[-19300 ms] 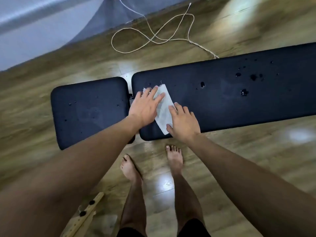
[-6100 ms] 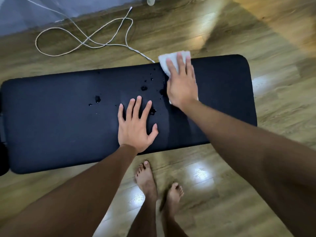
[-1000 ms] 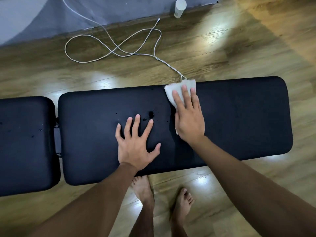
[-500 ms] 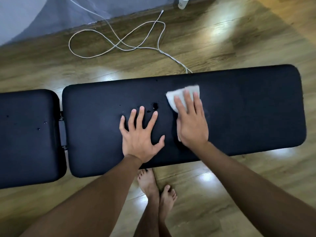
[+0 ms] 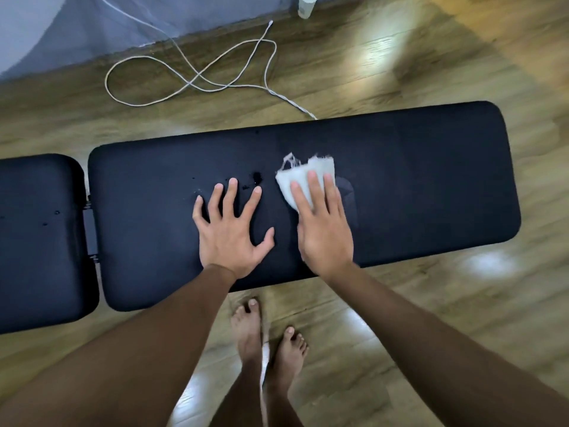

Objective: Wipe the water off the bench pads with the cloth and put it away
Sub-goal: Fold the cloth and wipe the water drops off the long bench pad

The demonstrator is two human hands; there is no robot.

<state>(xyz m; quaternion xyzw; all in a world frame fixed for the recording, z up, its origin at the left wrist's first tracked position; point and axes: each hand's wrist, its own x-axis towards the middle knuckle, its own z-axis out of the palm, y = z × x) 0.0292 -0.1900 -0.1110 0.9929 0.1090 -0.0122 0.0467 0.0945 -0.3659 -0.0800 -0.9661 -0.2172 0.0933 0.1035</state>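
Head view, looking down over a black bench standing on a wood-plank floor [image 5: 400, 72]. Long pad [image 5: 415, 186] runs left to right across the middle of the frame; short pad [image 5: 40, 241] sits at its left end, separated by a narrow gap where a bit of frame shows.

Right hand [image 5: 323, 229]: palm down, laid flat on the white cloth [image 5: 303, 177], fingers extended and held close together. No pinch; the cloth is pressed against the long pad under the fingers and palm. Cloth lies near the centre of the long pad, its frayed far edge and loose threads protruding beyond the fingertips. Just right of the hand, a faint dull patch on the pad surface.

Left hand [image 5: 232, 229]: palm down on the long pad, fingers spread wide, thumb out to the right, holding nothing. Apart from the cloth, with bare pad between the two hands.

Water: dark droplets [image 5: 257, 177] on the long pad just beyond the left fingertips, between the left hand and the cloth. A few small drops [image 5: 50, 217] on the short pad near its right edge.

White cord [image 5: 197, 78] lies looped on the floor beyond the bench. Person's bare feet [image 5: 268, 337] on the floor at the near side of the bench.
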